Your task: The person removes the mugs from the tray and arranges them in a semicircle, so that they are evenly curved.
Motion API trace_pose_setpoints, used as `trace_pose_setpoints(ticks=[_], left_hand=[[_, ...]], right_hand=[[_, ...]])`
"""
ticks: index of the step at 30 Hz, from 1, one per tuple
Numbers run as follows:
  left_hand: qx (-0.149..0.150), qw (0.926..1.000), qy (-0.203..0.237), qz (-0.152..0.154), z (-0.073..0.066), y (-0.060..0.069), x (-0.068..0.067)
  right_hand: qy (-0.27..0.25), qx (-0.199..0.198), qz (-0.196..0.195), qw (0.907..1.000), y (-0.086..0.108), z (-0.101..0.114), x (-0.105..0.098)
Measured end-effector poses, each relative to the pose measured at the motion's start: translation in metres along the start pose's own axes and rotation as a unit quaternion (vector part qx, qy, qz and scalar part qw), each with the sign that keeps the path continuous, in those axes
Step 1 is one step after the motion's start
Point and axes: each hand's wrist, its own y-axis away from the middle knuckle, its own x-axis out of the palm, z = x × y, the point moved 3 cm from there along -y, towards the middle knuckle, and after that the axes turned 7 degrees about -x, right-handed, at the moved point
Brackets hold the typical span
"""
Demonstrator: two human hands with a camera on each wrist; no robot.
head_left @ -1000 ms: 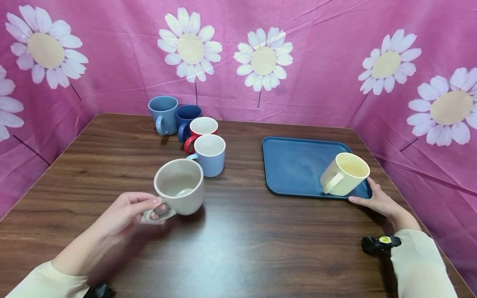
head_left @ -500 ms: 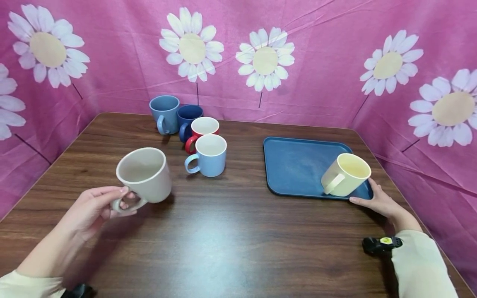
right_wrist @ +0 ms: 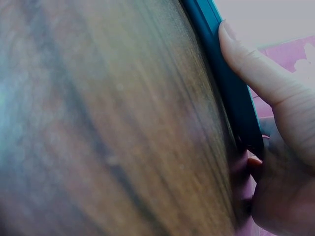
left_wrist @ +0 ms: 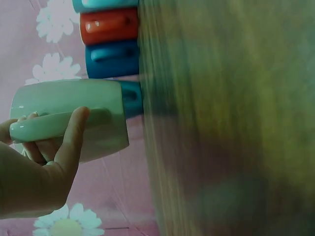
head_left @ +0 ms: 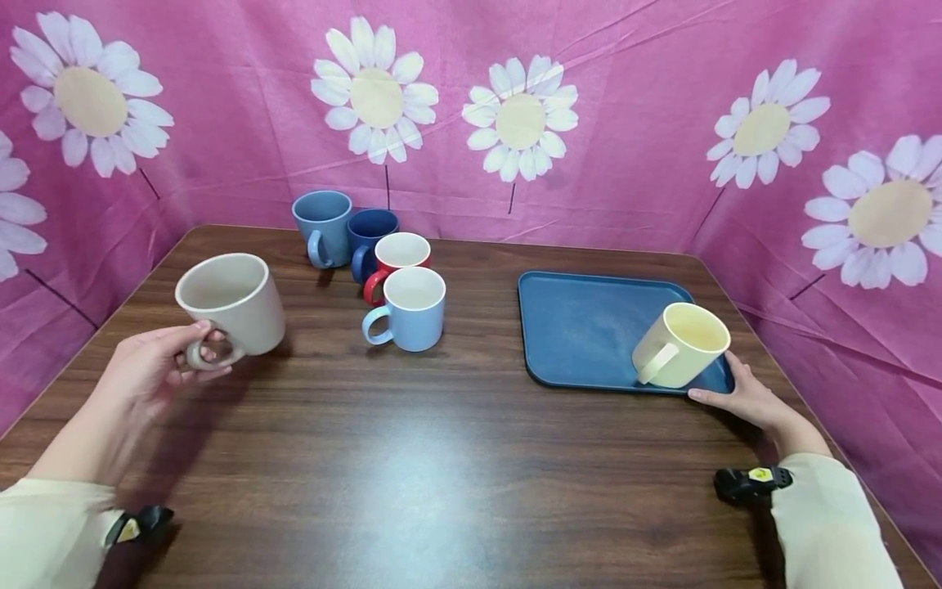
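In the head view, a large grey-beige mug (head_left: 253, 315) is in my left hand (head_left: 154, 360), which pinches its handle between thumb and fingers. The left wrist view shows this mug (left_wrist: 101, 132) with its base apart from the table and my thumb along the handle. At the right, my right hand (head_left: 758, 405) grips the near right corner of a blue tray (head_left: 574, 327). Its thumb (right_wrist: 256, 69) lies against the tray's rim (right_wrist: 241, 103) in the right wrist view. A pale yellow mug (head_left: 673, 356) sits tilted at that corner of the tray.
Left of centre stands a slanting row of mugs: light blue (head_left: 419, 323), red (head_left: 401, 262), dark blue (head_left: 368, 233) and mid-blue (head_left: 331, 233). The wooden table (head_left: 478, 458) ends at a pink flowered cloth (head_left: 611, 164) behind and at both sides.
My left hand has carried the grey-beige mug left and away from me, from beside the light blue mug, whose handle now shows fully. My right hand and the tray have stayed put.
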Motion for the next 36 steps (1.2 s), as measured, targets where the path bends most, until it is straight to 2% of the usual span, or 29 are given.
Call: trace_pose_setpoints(ticks=[3, 8, 14, 22, 26, 36], left_hand=[[0.005, 0.9995, 0.012, -0.028, -0.009, -0.009, -0.003], [0.01, 0.9964, 0.017, -0.083, -0.023, -0.026, -0.002], [0.026, 0.9919, 0.026, -0.121, -0.031, -0.047, 0.002], [0.019, 0.9807, 0.052, -0.188, -0.034, -0.071, 0.003], [0.032, 0.9761, 0.047, -0.21, -0.034, -0.083, 0.003], [0.048, 0.9684, 0.044, -0.241, -0.026, -0.104, 0.003]], right_hand=[[0.001, -0.001, 0.0, 1.0, 0.0, 0.001, 0.0], [0.001, 0.002, 0.001, 1.0, 0.001, 0.004, 0.0], [-0.003, 0.0, 0.0, 1.0, 0.001, 0.003, 0.001], [-0.01, 0.009, 0.001, 0.9999, 0.001, 0.003, -0.001], [-0.009, 0.011, 0.0, 0.9999, 0.0, 0.004, -0.001], [-0.011, 0.011, 0.003, 0.9999, 0.002, 0.003, -0.001]])
